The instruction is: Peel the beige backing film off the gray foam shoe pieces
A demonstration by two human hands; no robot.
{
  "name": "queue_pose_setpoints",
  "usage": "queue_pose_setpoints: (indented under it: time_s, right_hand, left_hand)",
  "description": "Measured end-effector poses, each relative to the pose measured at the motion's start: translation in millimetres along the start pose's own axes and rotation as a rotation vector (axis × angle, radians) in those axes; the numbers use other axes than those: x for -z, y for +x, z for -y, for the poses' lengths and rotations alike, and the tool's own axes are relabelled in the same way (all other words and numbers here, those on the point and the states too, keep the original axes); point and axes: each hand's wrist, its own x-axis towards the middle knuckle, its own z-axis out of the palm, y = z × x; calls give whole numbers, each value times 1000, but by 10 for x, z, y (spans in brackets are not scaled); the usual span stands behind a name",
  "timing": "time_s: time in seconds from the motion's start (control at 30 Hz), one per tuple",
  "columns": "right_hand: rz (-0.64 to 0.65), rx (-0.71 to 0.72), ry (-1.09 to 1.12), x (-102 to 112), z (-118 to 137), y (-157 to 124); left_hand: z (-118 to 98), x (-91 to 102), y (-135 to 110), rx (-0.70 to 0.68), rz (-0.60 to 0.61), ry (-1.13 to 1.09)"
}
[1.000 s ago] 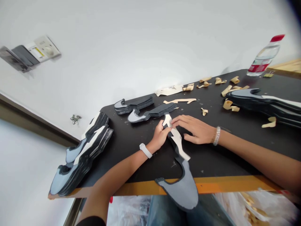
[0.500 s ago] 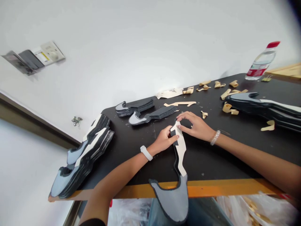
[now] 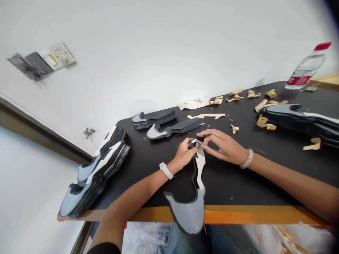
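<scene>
Two hands, the left hand [image 3: 184, 154] and the right hand [image 3: 222, 146], pinch the top of a long, flat grey and black foam shoe piece [image 3: 186, 213] with a cream paper strip [image 3: 200, 165]. It lies on the black desk [image 3: 238, 187], its wide end over the orange edge [image 3: 238, 215]. It looks light and bendy, so the top end seems a good place to hold.

The grey shoe-upper piece [image 3: 186, 215] has swung left over the worktop's [image 3: 238, 213] front edge, its pale tip [image 3: 197, 143] now pinched between left hand [image 3: 182, 155] and right hand [image 3: 225, 147].
</scene>
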Motion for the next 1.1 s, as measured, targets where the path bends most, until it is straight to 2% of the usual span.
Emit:
queue_pose_setpoints:
  time_s: [0.1,0.27,0.43,0.6,1.1]
  right_hand:
    - [-38,-26,44,-30,17,-50]
    - [-105,29,28,-47,43,-62]
    - [-214,-192,7,-45,-48,-22]
    - [-174,-236,15,-80,-129,-37]
    - [-159,-302,76,-116,-168,-64]
  left_hand:
    - [-33,-5,-1,34,-28,-41]
    - [-59,15,11,50,-16,-46]
    - [20,48,16,3,122,45]
    - [52,60,12,-8,203,73]
    - [32,55,5,-32,226,88]
